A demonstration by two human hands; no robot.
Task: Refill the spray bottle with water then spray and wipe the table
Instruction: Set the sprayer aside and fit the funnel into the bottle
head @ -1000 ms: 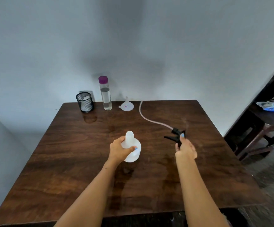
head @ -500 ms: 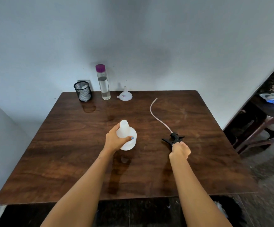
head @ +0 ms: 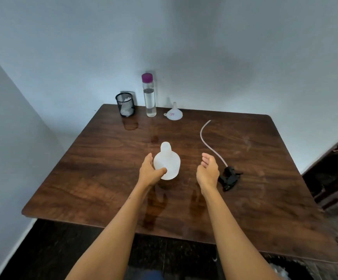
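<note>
Dark wood desk [head: 95, 184], against wall. Water bottle [head: 149, 96], purple cap, upright at back edge, btwn mesh cup [head: 125, 105] & funnel [head: 174, 113]. Spray bottle [head: 169, 161], headless, upright mid-desk; left hand [head: 151, 171] grips its side. Right hand [head: 208, 170] open, palm up, holds nothing. Sprayer head [head: 229, 177] w/ tube [head: 205, 138] lies just beside right hand.

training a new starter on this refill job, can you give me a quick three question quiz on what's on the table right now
1. True or false: the spray head is screwed onto the white bottle.
2. Which hand grips the white bottle?
3. What stands between the mesh cup and the funnel? A) a mug B) a purple-capped water bottle C) a sponge

Key: 1 false, it lies on the table. 2 the left hand; the right hand is empty. 3 B.
</note>
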